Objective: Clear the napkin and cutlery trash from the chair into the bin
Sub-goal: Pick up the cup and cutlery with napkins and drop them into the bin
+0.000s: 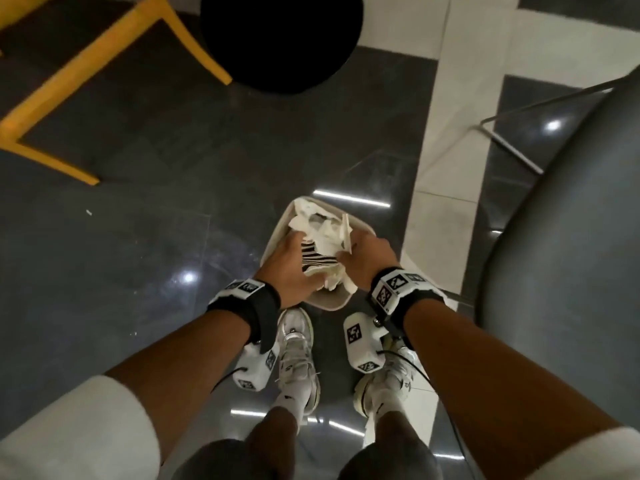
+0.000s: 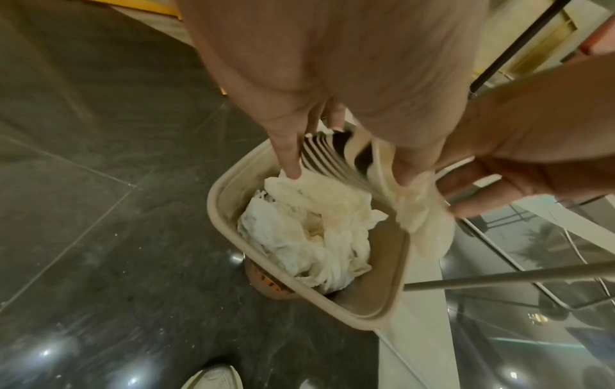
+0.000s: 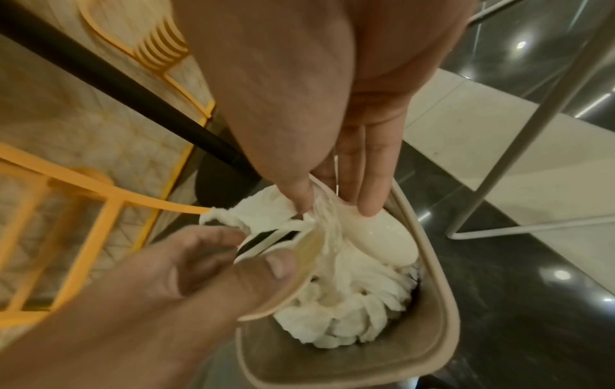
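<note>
A beige bin (image 1: 329, 304) stands on the floor in front of my feet, with crumpled white napkins (image 2: 299, 237) inside it. Both hands hang over its mouth. My left hand (image 1: 294, 251) grips a black-and-white striped wrapper (image 2: 329, 158) between thumb and fingers, with napkin paper bunched against it. My right hand (image 3: 332, 202) pinches a hanging white napkin (image 2: 422, 226). A white plastic spoon (image 3: 382, 242) lies under its fingertips, against the bin's inner wall (image 3: 442, 289). Whether the spoon is held or loose is unclear.
A grey chair seat (image 1: 571, 237) with thin metal legs (image 1: 512, 143) stands close on my right. Yellow chair legs (image 1: 104, 53) and a black round table base (image 1: 280, 39) are ahead. My white shoes (image 1: 298, 355) are just behind the bin, on glossy dark tiles.
</note>
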The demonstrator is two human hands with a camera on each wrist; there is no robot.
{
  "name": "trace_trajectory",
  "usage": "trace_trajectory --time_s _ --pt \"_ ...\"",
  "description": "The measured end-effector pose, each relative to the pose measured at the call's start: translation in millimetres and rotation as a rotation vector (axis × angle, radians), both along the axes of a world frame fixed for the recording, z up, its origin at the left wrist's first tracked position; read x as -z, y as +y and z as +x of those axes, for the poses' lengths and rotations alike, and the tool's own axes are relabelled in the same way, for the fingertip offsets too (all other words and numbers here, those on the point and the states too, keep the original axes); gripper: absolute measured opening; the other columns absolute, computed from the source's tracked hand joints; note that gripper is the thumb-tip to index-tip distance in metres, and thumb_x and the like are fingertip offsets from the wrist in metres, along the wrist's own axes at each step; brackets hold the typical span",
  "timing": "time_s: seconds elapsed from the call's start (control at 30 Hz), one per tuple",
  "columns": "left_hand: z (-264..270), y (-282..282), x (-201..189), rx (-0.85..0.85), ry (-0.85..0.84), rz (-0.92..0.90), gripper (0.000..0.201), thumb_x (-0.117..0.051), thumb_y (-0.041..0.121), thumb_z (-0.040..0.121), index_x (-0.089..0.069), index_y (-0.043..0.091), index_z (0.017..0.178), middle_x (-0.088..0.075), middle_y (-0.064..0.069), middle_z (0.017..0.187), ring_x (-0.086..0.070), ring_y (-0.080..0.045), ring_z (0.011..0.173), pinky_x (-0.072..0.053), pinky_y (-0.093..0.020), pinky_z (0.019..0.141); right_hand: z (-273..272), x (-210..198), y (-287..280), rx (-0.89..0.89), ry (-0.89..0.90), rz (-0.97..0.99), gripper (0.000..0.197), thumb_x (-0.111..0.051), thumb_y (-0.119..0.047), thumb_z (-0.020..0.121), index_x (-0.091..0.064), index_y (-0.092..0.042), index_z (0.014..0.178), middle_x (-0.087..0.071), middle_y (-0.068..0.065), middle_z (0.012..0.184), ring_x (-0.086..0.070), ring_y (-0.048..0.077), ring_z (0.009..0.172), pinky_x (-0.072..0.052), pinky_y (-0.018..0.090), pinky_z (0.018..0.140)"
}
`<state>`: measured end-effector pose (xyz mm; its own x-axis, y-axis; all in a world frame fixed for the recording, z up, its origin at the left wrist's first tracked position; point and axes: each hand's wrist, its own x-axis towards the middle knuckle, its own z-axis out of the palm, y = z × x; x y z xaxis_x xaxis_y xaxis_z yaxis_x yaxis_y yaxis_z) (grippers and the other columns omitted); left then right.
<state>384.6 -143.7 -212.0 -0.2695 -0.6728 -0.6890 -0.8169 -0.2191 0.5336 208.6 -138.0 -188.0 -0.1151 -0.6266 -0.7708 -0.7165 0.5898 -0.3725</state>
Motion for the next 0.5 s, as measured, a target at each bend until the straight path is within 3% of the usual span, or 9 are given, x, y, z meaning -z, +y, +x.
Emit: trace_trajectory --time_s 0.1,0.2,0.3,0.43,0.5 --pt "5 2 18 -0.002 0.022 0.050 0.109 -0.076 0.057 0.065 -0.013 0.031 0.150 -0.031 0.003 0.156 -0.039 -0.018 0.139 -0.039 -0.041 0.112 5 32 6 0.023 0.000 0.114 0.040 -0.062 -0.033 0.093 -0.058 -0.015 0.129 -0.068 0.008 0.120 -0.065 0.029 0.111 -0.053 0.037 0.094" --pt "10 5 17 0.061 0.001 0.007 0.102 -0.077 0.039 0.074 -0.013 0.025 0.152 -0.021 0.001 0.160 -0.029 -0.021 0.144 -0.030 -0.030 0.111 6 43 12 0.003 0.034 0.132 0.050 -0.059 -0.028 0.094 -0.045 -0.017 0.141 -0.064 0.010 0.127 -0.062 0.030 0.116 -0.050 0.035 0.093" --pt "10 1 6 0.109 -0.024 -0.013 0.085 -0.073 0.027 0.079 -0.023 0.020 0.147 -0.032 -0.005 0.154 -0.038 -0.024 0.138 -0.033 -0.027 0.104 0 37 15 -0.024 0.056 0.143 0.051 -0.054 -0.025 0.095 -0.042 -0.017 0.144 -0.062 0.012 0.129 -0.062 0.032 0.117 -0.050 0.037 0.095" --pt "-6 -15 -16 0.213 -0.100 -0.010 0.058 -0.063 0.020 0.087 -0.037 0.014 0.138 -0.050 -0.011 0.140 -0.051 -0.030 0.127 -0.046 -0.040 0.103 -15 21 11 0.038 -0.067 0.147 0.033 -0.054 -0.029 0.091 -0.063 -0.022 0.121 -0.068 0.007 0.118 -0.066 0.026 0.102 -0.051 0.028 0.081" --pt "-25 -28 -31 0.251 -0.127 -0.018 0.050 -0.059 0.016 0.091 -0.042 0.014 0.138 -0.056 -0.010 0.135 -0.054 -0.029 0.124 -0.046 -0.041 0.103 -30 2 6 0.093 -0.143 0.100 0.028 -0.055 -0.027 0.092 -0.067 -0.022 0.117 -0.068 0.001 0.111 -0.065 0.021 0.096 -0.050 0.027 0.080"
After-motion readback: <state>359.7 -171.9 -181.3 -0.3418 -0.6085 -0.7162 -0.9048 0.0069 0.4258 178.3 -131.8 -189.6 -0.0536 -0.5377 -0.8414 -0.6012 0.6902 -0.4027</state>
